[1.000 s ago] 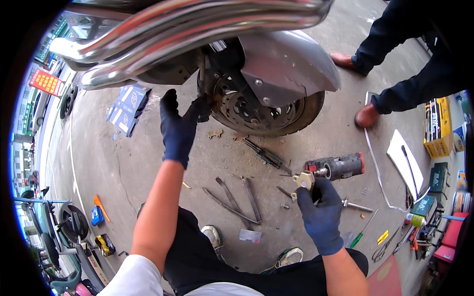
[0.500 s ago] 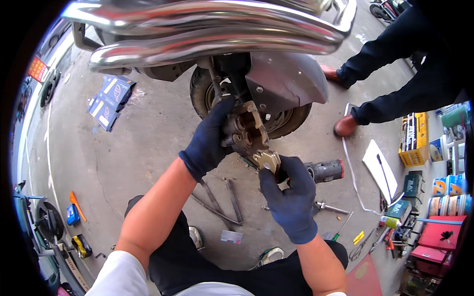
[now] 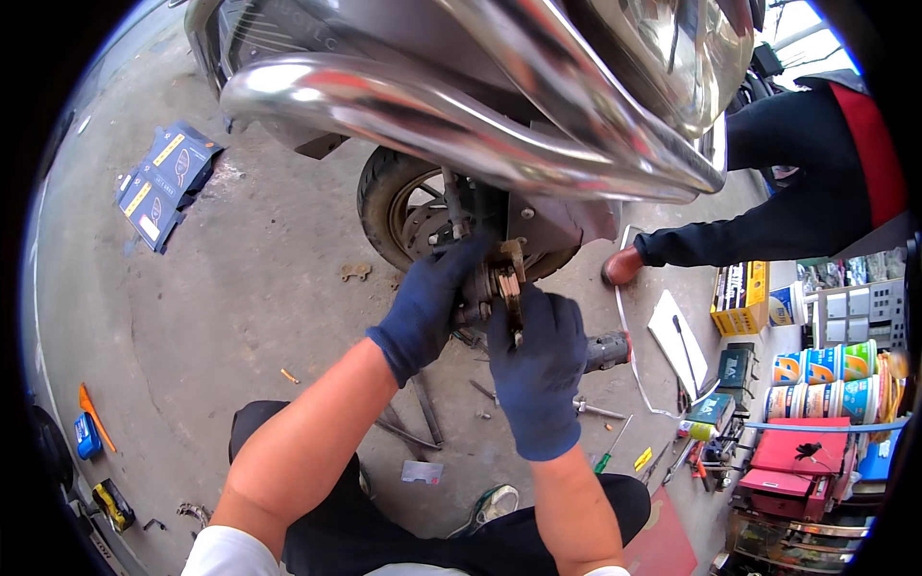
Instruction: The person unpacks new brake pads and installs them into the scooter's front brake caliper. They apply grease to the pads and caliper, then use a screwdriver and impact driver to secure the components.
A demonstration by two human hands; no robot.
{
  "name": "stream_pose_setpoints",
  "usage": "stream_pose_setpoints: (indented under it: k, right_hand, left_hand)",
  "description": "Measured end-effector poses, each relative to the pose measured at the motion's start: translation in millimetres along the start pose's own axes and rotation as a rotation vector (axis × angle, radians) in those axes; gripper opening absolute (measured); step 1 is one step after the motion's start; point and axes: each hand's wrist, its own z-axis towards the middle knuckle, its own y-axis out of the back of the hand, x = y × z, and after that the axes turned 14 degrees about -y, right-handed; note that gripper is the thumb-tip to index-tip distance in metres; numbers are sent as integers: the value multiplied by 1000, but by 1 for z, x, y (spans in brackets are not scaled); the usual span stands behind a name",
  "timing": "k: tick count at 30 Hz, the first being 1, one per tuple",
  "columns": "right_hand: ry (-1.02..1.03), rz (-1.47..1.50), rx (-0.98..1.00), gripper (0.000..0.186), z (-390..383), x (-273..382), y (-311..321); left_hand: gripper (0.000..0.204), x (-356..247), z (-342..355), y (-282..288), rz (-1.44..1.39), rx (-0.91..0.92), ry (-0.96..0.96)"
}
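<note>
My left hand, in a dark blue glove, is wrapped round a grimy brake caliper in front of the scooter's wheel. My right hand, gloved alike, pinches brass-coloured brake pads by their lower end. The pads' upper part sits inside the caliper's opening. My right thumb and fingers hide the rest of the pads, and how deep they reach cannot be seen.
Chrome guard bars hang low over my hands. A co-worker's shoe stands right of the wheel. On the floor lie a worn brake pad, a cordless impact wrench, flat metal bars, a screwdriver and blue cardboard.
My right hand has brought the brake pads up from below the caliper into its opening. The view has shifted, with the chrome bars lower and the co-worker's torso now in sight.
</note>
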Motion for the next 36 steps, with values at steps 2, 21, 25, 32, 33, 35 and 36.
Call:
stream_pose_setpoints:
  k: [2,21,25,32,33,35,36]
  right_hand:
    - [-7,-53,-27,26,-5,3,-6]
    - [-126,-16,-22,33,-12,1,-24]
    - [-114,-24,50,35,-9,5,-21]
    - [-113,104,80,40,-13,-9,-20]
    - [-200,186,118,42,-12,-9,-18]
    - [-375,351,192,47,-11,-7,-13]
    - [-420,390,181,47,-11,-4,-13]
  left_hand:
    - [40,-1,0,2,-13,15,34]
    - [43,3,4,3,-44,12,46]
    - [43,1,4,7,-50,43,44]
    - [44,1,4,9,-101,55,38]
    - [44,-2,2,9,-123,63,52]
    - [44,-4,0,9,-163,69,60]
    - [44,-5,-1,10,-181,67,55]
